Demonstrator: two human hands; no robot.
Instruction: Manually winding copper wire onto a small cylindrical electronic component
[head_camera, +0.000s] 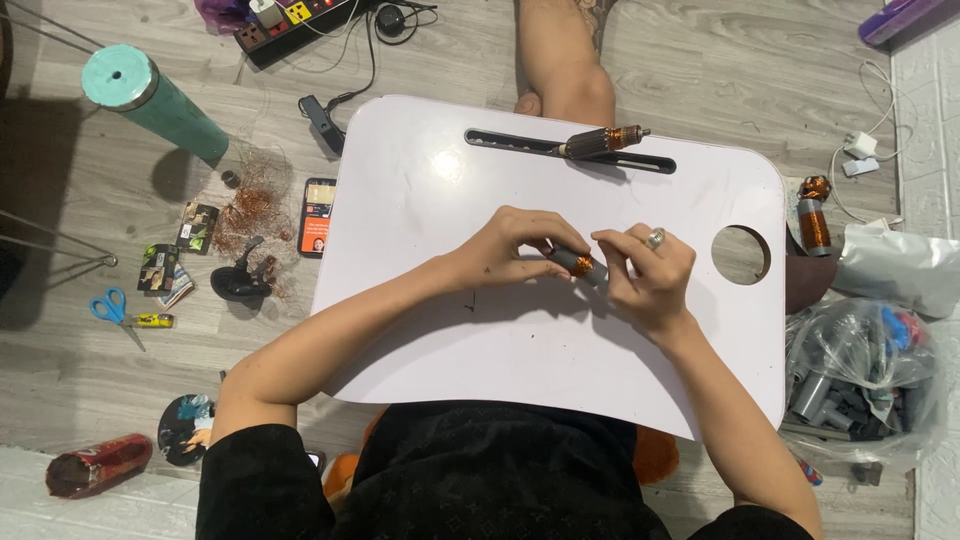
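Both hands, the left hand (505, 248) and right hand (650, 275), pinched a small motor armature (580, 265) by its grey ends above the white lap table (560, 340); it looked rigid and dense, its copper windings best left untouched.

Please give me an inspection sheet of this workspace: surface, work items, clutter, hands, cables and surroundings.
Surface: white lap tray with a round hole and a dark slot, a few small marks.
Work items: small grey cylinder with copper winding, held by both hands; a similar wound armature lies on the slot.
Clutter: tangle of loose copper wire, blue scissors, phone, teal tumbler, clear bag of grey parts.
Hands: left hand and right hand grip the cylinder; ring on the right hand.
Cables: black power strip with black leads; white charger with its cord.
Surroundings: grey wood-look floor; another person's leg beyond the tray.
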